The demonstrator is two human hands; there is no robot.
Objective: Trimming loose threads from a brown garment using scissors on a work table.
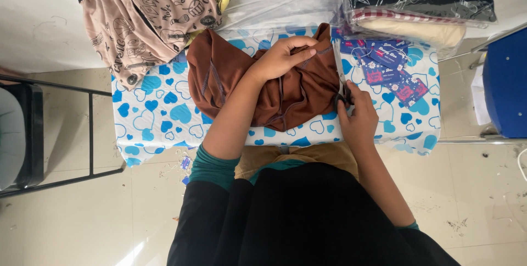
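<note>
A rust-brown garment (230, 76) lies bunched on a board covered in white cloth with blue hearts (153, 115). My left hand (282, 57) presses down on the garment's upper middle, fingers curled into the fabric. My right hand (357, 118) is at the garment's right edge, closed around the dark handles of small scissors (341, 91), whose blades point up along the fabric's edge.
Blue and red paper tags (392, 68) lie on the board to the right. A beige printed garment (143, 16) is at the back left, clear plastic bags with folded clothes (417, 0) at the back right. A black metal rack (55, 134) stands left, a blue chair (505, 79) right.
</note>
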